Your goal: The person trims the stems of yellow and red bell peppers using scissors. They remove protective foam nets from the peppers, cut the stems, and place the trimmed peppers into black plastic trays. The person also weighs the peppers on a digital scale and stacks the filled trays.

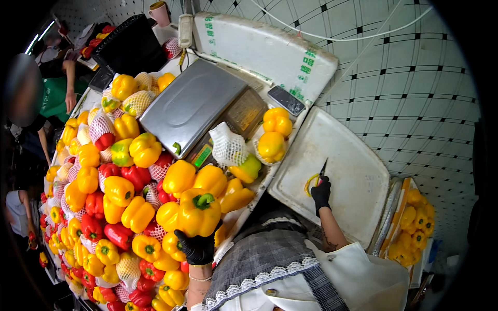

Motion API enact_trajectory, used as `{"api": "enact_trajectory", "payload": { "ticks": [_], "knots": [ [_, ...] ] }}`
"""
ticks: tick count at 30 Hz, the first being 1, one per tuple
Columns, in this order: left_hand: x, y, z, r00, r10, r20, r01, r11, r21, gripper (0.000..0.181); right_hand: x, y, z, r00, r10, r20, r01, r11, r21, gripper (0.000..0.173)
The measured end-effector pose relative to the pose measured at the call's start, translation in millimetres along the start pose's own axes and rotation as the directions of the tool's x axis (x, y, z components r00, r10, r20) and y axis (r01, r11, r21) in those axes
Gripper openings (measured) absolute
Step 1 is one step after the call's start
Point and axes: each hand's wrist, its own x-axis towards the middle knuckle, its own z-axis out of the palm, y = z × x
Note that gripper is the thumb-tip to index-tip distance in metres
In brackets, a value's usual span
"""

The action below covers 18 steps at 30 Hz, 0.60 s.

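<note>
In a black glove, my left hand (198, 245) grips a large yellow bell pepper (198, 214) with a short green stem pointing up. It is held over a heap of yellow and red bell peppers (118, 190), some wrapped in foam netting. My right hand (321, 193), also black-gloved, holds pruning snips (312, 182) with yellow handles and dark pointed blades. The snips are above a white foam box lid or tray (350, 167). A bit of cut green stem (176, 148) lies on the steel plate of a weighing scale (194, 101).
A netted yellow-green pepper (245, 169) leans by the scale's lit display (202, 156). Two yellow peppers (274, 134) and a phone (286, 100) lie along the table edge. A foam panel (264, 46) stands behind. At right is a box of yellow peppers (414, 225). Other people work at left.
</note>
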Motion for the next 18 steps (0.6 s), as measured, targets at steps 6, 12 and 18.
{"api": "enact_trajectory", "payload": {
  "ticks": [6,12,18],
  "knots": [
    [-1,-3,-8,0.990,0.048,0.135,-0.050,0.999,0.010,0.077,-19,-30,-51,0.982,-0.018,0.189,-0.159,0.460,0.873,0.025],
    [12,4,3,0.982,-0.182,0.043,0.185,0.911,-0.369,0.066,-99,-128,-125,0.407,-0.835,0.370,0.200,0.477,0.856,0.050],
    [-5,6,-7,0.988,-0.029,-0.152,-0.015,0.959,-0.283,0.066,-158,-189,-128,0.164,-0.758,0.631,0.361,0.641,0.677,0.037]
  ]
}}
